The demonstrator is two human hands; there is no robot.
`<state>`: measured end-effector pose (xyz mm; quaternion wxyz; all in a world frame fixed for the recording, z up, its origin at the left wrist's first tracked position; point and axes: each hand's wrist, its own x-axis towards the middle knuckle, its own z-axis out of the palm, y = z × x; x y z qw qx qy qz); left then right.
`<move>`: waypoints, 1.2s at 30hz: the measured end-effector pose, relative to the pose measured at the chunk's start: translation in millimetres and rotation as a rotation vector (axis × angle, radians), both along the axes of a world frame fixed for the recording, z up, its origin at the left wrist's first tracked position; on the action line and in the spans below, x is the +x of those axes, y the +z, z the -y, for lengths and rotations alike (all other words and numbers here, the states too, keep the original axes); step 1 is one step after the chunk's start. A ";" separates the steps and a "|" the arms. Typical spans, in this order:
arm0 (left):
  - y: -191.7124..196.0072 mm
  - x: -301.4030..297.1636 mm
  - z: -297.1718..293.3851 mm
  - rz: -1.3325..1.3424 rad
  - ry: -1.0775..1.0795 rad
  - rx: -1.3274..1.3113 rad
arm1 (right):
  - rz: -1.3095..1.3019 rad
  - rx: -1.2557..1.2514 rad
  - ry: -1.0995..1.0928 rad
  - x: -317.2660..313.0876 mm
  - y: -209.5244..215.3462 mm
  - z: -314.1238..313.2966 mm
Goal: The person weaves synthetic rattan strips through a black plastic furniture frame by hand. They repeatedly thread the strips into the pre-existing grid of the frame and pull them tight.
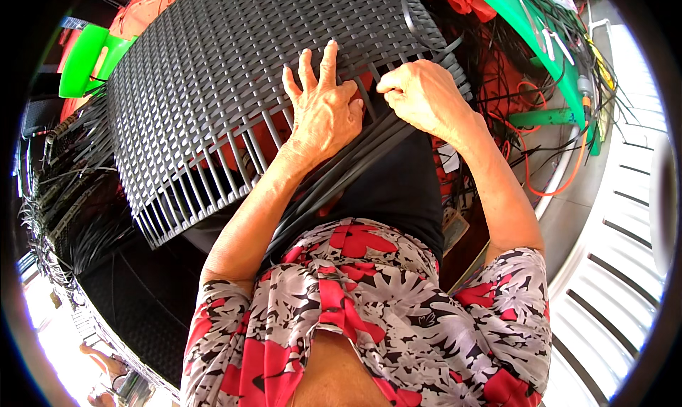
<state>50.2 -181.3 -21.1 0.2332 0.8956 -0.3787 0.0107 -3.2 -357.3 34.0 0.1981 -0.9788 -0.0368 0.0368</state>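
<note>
The right hand point(426, 98), just above and right of the frame's centre, was curled into a tight pinch at the edge of the weave; whether a strip was caught between its fingertips could not be told. The left hand point(320, 115), near the centre, was spread wide over the woven panel point(234, 59), with no visible hold on anything. The panel filled the upper left and upper middle of the frame, tilted, its lower edge showing bare bars point(206, 176). If the left hand bore down unevenly, the panel could rock and pull the weave out of line; a weak pinch could let a strip slip and leave a slack row. A hard tug could kink a strip or chafe the bare fingers.

Below the hands, a bundle of dark strips point(330, 179) ran down across the lap, where the forearms could snag it. Farther out, loose ends point(89, 140) bristled at the left of the frame, and an orange cord point(550, 194) looped at the right; stray strands might catch on it.
</note>
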 end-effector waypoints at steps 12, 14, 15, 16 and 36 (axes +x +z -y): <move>11.7 24.6 -13.6 -0.527 0.066 -0.624 | 0.244 0.529 -0.081 0.4 -20.7 -4.8; 28.0 26.4 -23.6 -0.530 -0.020 -0.628 | 0.107 0.808 -0.104 -1.6 -11.7 -20.8; 33.2 25.1 -27.0 -0.477 -0.053 -0.545 | -0.037 0.947 -0.161 -1.9 -2.8 -30.3; 31.4 23.7 -29.9 -0.441 -0.059 -0.546 | -0.040 1.002 -0.115 1.9 -10.8 -33.4; -7.2 -3.9 -47.3 -0.016 0.143 -0.115 | 0.032 0.421 -0.071 3.5 -29.6 -54.9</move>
